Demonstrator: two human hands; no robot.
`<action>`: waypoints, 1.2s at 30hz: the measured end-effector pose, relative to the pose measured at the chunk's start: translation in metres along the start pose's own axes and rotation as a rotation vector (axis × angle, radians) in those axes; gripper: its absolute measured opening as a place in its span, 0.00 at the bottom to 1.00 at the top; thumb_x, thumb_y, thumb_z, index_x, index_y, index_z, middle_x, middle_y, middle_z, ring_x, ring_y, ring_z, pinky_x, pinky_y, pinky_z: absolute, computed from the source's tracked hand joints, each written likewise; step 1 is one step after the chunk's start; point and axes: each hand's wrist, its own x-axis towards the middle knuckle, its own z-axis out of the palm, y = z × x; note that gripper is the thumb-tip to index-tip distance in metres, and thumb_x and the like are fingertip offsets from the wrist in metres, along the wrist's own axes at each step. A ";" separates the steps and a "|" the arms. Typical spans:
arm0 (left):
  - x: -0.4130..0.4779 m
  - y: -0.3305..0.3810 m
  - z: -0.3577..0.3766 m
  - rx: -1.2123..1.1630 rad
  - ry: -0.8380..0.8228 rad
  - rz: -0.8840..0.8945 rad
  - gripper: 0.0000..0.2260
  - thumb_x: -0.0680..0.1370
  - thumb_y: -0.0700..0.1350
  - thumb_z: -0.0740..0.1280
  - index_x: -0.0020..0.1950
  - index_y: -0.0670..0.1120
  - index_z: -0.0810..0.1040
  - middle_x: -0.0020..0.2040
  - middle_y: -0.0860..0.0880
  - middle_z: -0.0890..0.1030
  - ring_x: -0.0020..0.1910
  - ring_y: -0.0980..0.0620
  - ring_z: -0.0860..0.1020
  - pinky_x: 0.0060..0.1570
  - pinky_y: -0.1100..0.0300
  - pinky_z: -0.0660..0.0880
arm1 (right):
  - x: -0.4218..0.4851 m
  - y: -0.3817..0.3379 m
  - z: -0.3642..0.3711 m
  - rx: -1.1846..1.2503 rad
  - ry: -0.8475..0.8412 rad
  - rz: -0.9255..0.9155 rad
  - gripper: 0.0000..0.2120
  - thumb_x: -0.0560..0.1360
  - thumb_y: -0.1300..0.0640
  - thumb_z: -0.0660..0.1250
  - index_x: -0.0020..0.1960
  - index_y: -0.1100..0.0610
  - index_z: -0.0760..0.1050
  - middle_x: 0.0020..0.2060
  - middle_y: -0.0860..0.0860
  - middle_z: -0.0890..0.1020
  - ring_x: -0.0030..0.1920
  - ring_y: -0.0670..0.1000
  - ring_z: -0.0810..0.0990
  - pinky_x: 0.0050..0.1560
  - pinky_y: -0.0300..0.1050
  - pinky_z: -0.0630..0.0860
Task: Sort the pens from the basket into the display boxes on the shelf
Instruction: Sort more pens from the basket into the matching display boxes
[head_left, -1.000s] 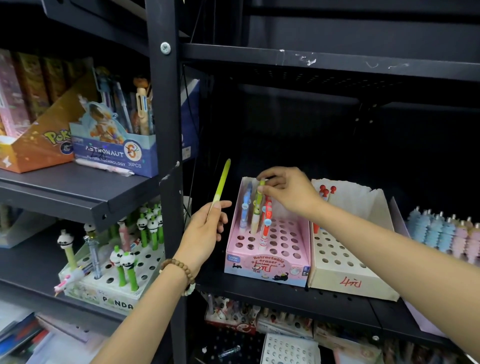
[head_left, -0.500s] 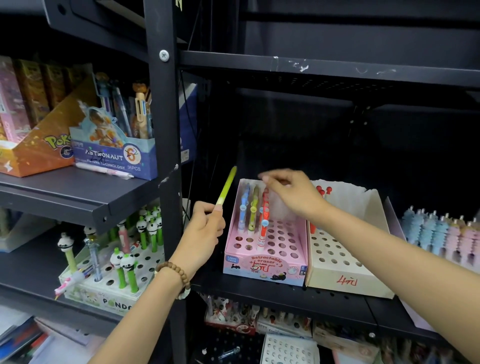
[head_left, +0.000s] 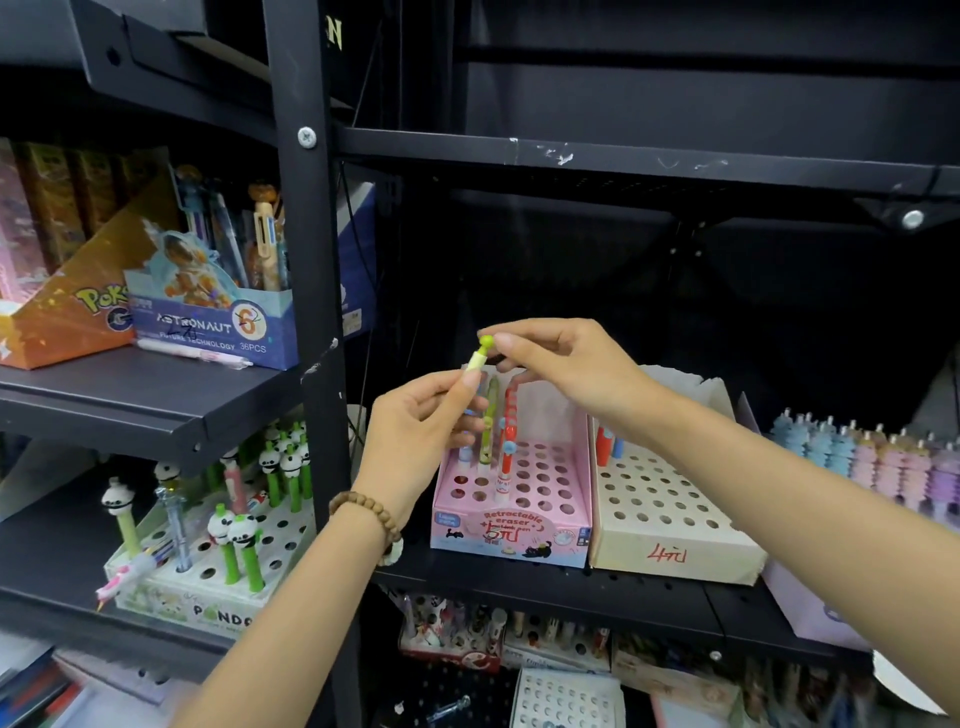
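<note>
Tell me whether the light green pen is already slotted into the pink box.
No, the left hand holds the light green pen up in front of the pink box.

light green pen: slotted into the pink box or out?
Out. The left hand pinches the light green pen, held up clear of the pink box; the right hand has its fingertips at the knob.

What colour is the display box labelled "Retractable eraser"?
The display box is pink, with white and blue along the bottom; the head view shows it.
</note>
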 end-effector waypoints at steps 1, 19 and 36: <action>0.001 0.000 0.004 0.014 -0.017 0.016 0.10 0.70 0.55 0.67 0.47 0.54 0.82 0.35 0.53 0.83 0.30 0.60 0.78 0.32 0.69 0.75 | -0.001 -0.001 -0.003 -0.002 0.007 0.024 0.09 0.76 0.53 0.66 0.54 0.50 0.81 0.46 0.43 0.84 0.48 0.40 0.82 0.47 0.30 0.76; 0.017 -0.084 0.126 0.394 -0.326 0.059 0.28 0.76 0.60 0.61 0.73 0.60 0.56 0.63 0.67 0.61 0.64 0.71 0.62 0.62 0.71 0.60 | -0.030 0.080 -0.142 0.052 0.693 0.221 0.03 0.78 0.63 0.64 0.47 0.61 0.75 0.40 0.57 0.82 0.39 0.50 0.82 0.38 0.37 0.80; 0.024 -0.104 0.122 0.472 -0.425 -0.035 0.33 0.76 0.56 0.64 0.76 0.58 0.51 0.63 0.66 0.61 0.63 0.68 0.61 0.53 0.80 0.59 | -0.011 0.132 -0.132 -0.122 0.685 0.149 0.02 0.77 0.62 0.65 0.47 0.57 0.76 0.43 0.57 0.82 0.46 0.55 0.83 0.46 0.45 0.81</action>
